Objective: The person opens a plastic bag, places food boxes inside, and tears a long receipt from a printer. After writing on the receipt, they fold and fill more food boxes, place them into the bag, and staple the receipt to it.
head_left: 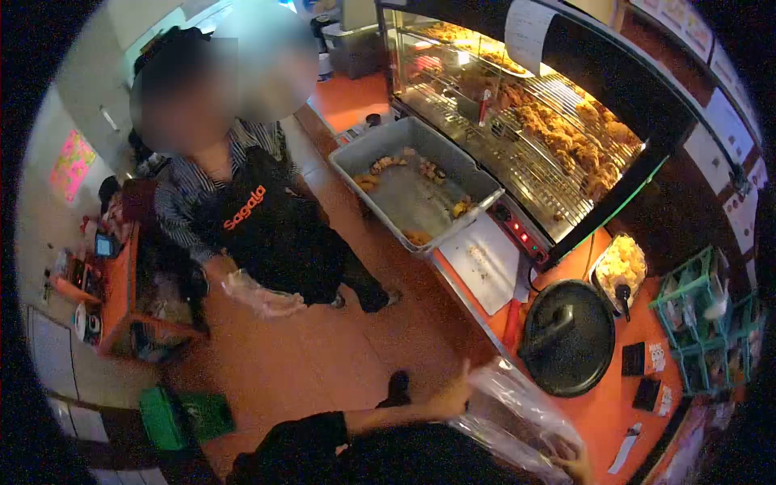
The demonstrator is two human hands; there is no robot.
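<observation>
A clear plastic bag (517, 404) stretches between my two hands at the counter's front edge. My left hand (454, 394) grips its upper left end, fingers closed on the film. Lower right, my right hand (575, 464) holds the other end, partly cut off by the dark border of the view. Just beyond the bag lies a round black lid (570, 339) with a handle on top. A red-handled knife (512, 322) rests beside the lid, near a white cutting board (480, 267).
A co-worker in a dark apron (263, 214) stands across the floor, one hand in a clear plastic glove (263, 295). A grey tub (368, 182) with food pieces sits by the heated display case (509, 145). A bowl of yellow food (621, 263) and green baskets (691, 303) stand right.
</observation>
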